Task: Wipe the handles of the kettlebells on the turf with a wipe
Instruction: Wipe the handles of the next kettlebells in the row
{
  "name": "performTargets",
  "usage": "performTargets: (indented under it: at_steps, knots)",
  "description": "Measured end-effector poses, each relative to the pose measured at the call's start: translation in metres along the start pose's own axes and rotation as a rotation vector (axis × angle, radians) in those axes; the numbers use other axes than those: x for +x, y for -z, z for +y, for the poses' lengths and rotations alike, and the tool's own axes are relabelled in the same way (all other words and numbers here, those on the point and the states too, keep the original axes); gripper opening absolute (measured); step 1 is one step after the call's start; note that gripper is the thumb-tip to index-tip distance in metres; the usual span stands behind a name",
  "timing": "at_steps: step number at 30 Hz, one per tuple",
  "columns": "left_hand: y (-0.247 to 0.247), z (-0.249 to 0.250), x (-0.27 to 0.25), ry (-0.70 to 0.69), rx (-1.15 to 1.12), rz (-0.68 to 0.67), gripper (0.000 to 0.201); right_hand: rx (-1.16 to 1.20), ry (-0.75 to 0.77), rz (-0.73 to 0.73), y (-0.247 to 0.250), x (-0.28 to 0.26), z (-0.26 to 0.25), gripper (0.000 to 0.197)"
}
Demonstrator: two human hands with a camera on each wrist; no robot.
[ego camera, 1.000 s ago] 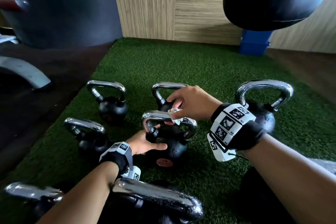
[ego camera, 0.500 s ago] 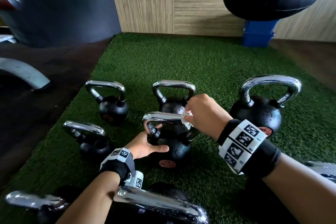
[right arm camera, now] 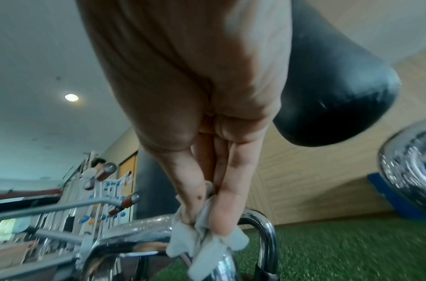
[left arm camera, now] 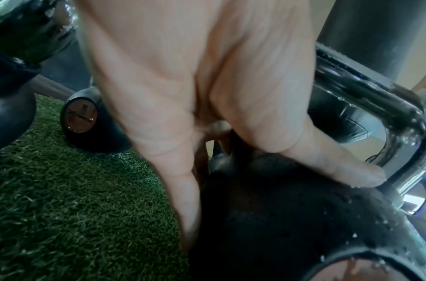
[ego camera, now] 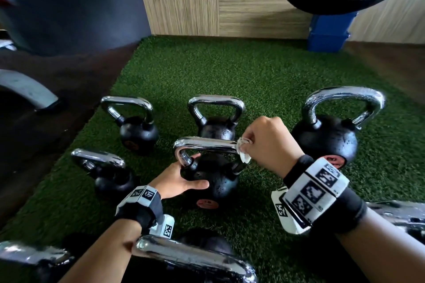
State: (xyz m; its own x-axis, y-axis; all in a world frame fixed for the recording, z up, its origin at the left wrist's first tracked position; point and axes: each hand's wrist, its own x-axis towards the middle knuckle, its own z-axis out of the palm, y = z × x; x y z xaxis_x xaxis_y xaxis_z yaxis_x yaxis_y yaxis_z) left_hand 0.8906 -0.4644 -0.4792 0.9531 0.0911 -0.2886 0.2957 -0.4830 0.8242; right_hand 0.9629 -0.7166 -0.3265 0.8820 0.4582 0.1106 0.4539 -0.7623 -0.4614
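The kettlebell being wiped [ego camera: 210, 179] stands upright on the green turf [ego camera: 264, 76], just in front of the middle kettlebell of the back row [ego camera: 217, 119]. Its chrome handle [ego camera: 205, 145] runs left to right across the head view. A crumpled white wipe [ego camera: 243, 151] is pinched against the handle's right bend by the right hand [ego camera: 271, 145]. Only the right wrist view shows that pinch closely: thumb and fingers [right arm camera: 223, 214] are pressed together around the cloth [right arm camera: 202, 241]. Only the left wrist view shows water droplets on the pebbled black ball [left arm camera: 291, 218]. There the left hand [left arm camera: 207, 85] is spread, thumb and fingers laid straight against the ball's left side. A larger kettlebell [ego camera: 326, 135] stands to the right of the wiped one.
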Motion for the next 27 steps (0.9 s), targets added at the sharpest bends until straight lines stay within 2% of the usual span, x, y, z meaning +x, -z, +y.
performTargets:
  at_steps: [6,11,15,21,23,24,26,27]
  knots:
    - [0.002,-0.001,0.001,-0.014,0.055,0.002,0.108,0.082,-0.098,-0.095,-0.002,0.006,0.017,0.007]
    - [0.002,-0.001,0.0,-0.015,0.026,-0.006,0.1,0.118,-0.17,-0.245,-0.013,0.008,0.033,0.009]
    - [0.002,0.0,-0.001,-0.024,0.027,-0.011,0.094,0.135,-0.204,-0.256,-0.024,0.012,0.039,0.013]
    - [0.003,0.006,-0.001,-0.016,0.061,0.021,0.124,0.215,-0.286,-0.326,-0.053,0.01,0.04,0.017]
    - [0.006,0.01,-0.003,0.009,0.118,-0.017,0.116,0.259,-0.297,-0.299,-0.058,0.009,0.042,0.017]
    - [0.01,0.012,-0.004,0.024,0.161,-0.059,0.103,0.243,-0.276,-0.303,-0.057,0.009,0.044,0.016]
    - [0.024,0.02,-0.009,0.084,0.336,-0.143,0.079,0.165,-0.213,-0.376,-0.046,0.012,0.048,0.011]
    - [0.034,0.023,-0.011,0.117,0.446,-0.144,0.075,0.114,-0.18,-0.402,-0.037,0.013,0.049,0.008]
